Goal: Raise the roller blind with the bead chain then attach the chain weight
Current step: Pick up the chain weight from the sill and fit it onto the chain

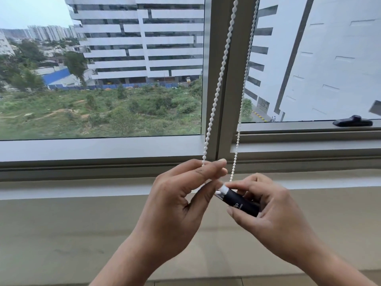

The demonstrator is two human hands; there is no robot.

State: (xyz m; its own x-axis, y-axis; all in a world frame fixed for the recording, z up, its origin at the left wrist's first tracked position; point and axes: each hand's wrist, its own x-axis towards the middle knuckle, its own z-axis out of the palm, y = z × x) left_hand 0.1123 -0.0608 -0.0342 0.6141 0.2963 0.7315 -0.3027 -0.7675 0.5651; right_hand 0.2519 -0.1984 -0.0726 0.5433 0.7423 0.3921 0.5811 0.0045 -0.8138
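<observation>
A white bead chain [218, 83] hangs in two strands in front of the window's centre post. My left hand [181, 201] pinches the left strand near its bottom between thumb and fingers. My right hand [270, 211] grips a black cylindrical chain weight [241, 202] with a white and silver cap. The cap end points up-left and touches the bottom of the chain between both hands. The chain's lowest loop is hidden by my fingers. The blind itself is out of view above.
The grey window frame [103, 150] and a beige sill [82, 223] run below the glass. A black window handle [353, 122] lies on the right sash rail. Buildings and greenery show outside.
</observation>
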